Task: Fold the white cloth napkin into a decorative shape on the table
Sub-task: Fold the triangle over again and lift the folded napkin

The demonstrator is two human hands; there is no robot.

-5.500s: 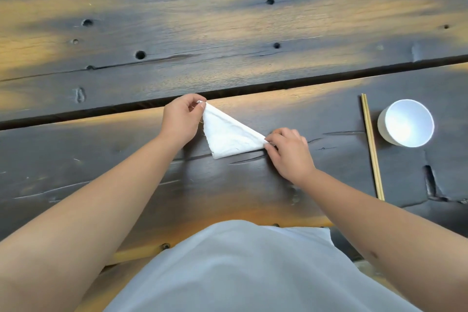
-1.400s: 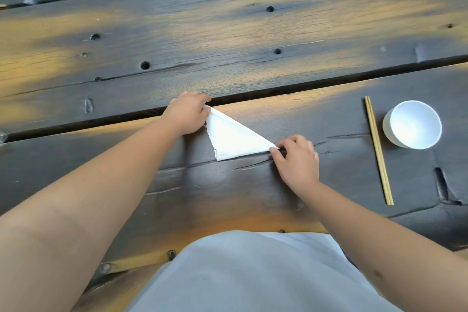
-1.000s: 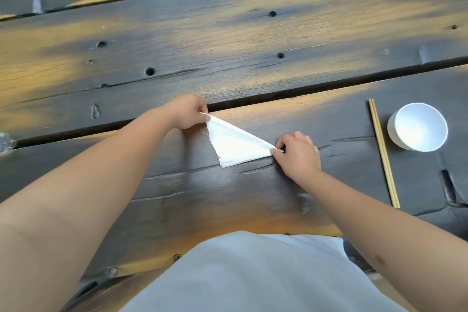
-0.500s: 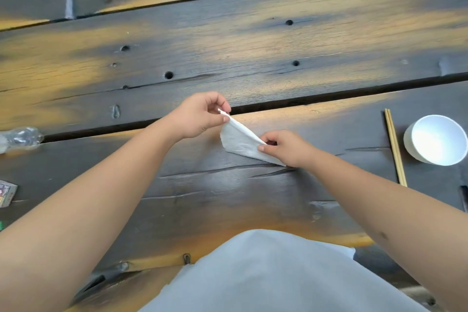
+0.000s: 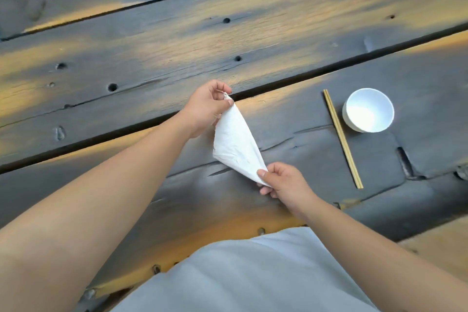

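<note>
The white cloth napkin (image 5: pixel 236 143) is folded into a narrow triangle and held up above the dark wooden table (image 5: pixel 304 159). My left hand (image 5: pixel 206 109) pinches its far tip between thumb and fingers. My right hand (image 5: pixel 283 182) pinches its near tip. The cloth hangs stretched between the two hands, with its left corner sagging down and out.
A pair of wooden chopsticks (image 5: pixel 342 138) lies to the right, and a white bowl (image 5: pixel 368 110) stands just beyond them. Gaps run across the table between its planks. My grey shirt fills the bottom of the view.
The napkin lay flat on the table as a triangle with a hand at each end. Both hands have pinched its tips, lifted it and turned it so that one tip points away from me.
</note>
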